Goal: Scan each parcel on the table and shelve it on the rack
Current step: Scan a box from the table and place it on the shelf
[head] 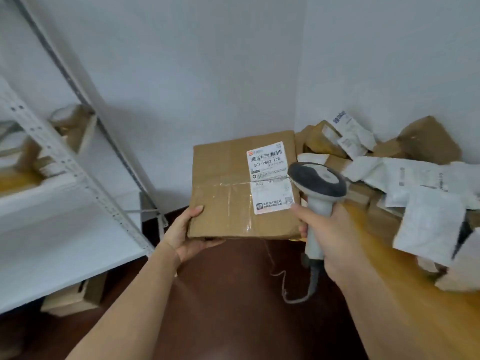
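A flat brown cardboard parcel (228, 183) with a white shipping label (270, 175) is held up in the middle of the view. My left hand (187, 235) grips its near left corner, thumb on top and fingers underneath. My right hand (330, 235) grips the handle of a grey and white barcode scanner (318, 183), whose head sits just right of the label, over the parcel's right edge. The scanner's cable (293, 294) hangs down below my hand. The white metal rack (59, 203) stands at the left.
Several brown boxes and white mailer bags (405, 183) lie piled on the yellow wooden table (415, 276) at the right. The rack holds boxes (72, 128) on its upper shelf and one (72, 294) beneath the lower shelf. Dark brown floor (233, 294) shows below. White walls close the corner.
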Demonstrator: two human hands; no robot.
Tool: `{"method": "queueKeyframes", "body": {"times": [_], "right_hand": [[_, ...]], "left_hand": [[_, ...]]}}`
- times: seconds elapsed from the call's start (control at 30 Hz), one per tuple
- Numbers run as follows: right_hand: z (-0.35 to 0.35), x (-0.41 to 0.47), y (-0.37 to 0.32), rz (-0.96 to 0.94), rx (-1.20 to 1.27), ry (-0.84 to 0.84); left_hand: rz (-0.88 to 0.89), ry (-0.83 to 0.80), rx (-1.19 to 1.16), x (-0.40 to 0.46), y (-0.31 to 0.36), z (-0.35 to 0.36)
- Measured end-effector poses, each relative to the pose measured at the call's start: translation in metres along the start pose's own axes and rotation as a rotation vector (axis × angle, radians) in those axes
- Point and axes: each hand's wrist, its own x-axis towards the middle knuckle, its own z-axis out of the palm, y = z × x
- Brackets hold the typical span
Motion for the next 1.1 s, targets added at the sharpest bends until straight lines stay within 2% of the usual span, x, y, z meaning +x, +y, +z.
{"method": "queueKeyframes", "body": {"times": [0.27, 0.43, 0.57, 0.8, 1.1], "right_hand": [[0.254, -0.068, 0.016, -0.118, -0.133, -0.427], [0.417, -0.133, 0.023, -0.092, -0.166, -0.704], [0.519, -0.170, 0.025, -0.086, -0.196, -0.832], [0.667, -0.179, 0.053, -0.031, -0.221, -0.932], [0.855, -0.124, 0.072, 0.032, -0.248, -0.920]], "left_hand": [[0.281, 0.268, -0.116, -0.145, 0.106, -0.217], [0.436, 0.515, -0.162, -0.258, 0.171, -0.351], [0.533, 0.647, -0.263, -0.315, 0.214, -0.430], [0.604, 0.905, -0.392, -0.331, 0.267, -0.547], [0.480, 1.099, -0.340, -0.282, 0.401, -0.667]]}}
